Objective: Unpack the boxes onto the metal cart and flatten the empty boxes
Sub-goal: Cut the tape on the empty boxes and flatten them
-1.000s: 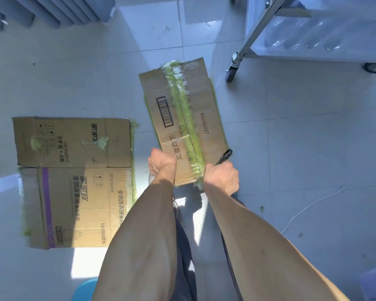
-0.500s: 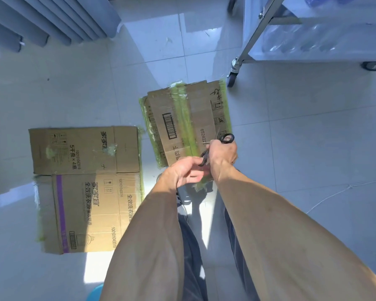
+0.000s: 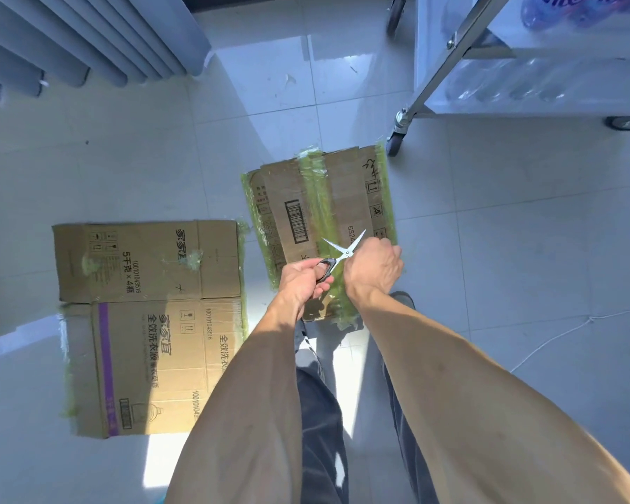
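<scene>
the taped box (image 3: 321,227) stands on the floor tiles (image 3: 524,249) just ahead of the person's legs, brown cardboard with green tape running lengthwise down its middle and along its side edges, a barcode on the left of the centre strip and handling marks on the right. the left hand (image 3: 302,281) is clamped on the black handles of the scissors (image 3: 337,254), whose blades are spread and point up-right over the box. the right hand (image 3: 373,265) is curled against the box's near right part, just beside the blades; whether it grips anything i cannot tell. to the left, two flattened boxes (image 3: 150,321) lie side by side on the floor, edges touching. the metal cart (image 3: 451,60) stands at far right, one castor near the box's far right corner. bare floor lies to the right and far left. a ribbed grey panel (image 3: 88,38) fills the far left corner. a thin white cord (image 3: 561,336) trails on the right.
</scene>
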A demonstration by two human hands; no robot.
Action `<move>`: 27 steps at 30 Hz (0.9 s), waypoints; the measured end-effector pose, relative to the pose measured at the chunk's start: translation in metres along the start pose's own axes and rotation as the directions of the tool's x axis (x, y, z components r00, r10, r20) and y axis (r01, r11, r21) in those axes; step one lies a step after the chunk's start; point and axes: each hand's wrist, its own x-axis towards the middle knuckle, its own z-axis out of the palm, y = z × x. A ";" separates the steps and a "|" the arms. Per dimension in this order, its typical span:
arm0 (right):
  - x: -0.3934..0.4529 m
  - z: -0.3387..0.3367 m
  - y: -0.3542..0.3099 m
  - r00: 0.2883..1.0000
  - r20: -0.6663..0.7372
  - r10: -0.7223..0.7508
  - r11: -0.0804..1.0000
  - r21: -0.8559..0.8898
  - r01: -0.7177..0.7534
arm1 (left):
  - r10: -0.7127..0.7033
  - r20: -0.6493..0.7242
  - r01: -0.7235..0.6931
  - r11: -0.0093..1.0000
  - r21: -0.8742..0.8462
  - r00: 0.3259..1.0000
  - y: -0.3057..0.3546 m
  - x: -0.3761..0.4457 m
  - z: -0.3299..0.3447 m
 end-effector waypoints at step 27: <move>-0.005 0.004 -0.058 0.952 0.235 0.198 0.887 0.370 -0.276 | 0.109 0.228 -0.184 0.923 0.337 0.967 0.065 0.018 -0.037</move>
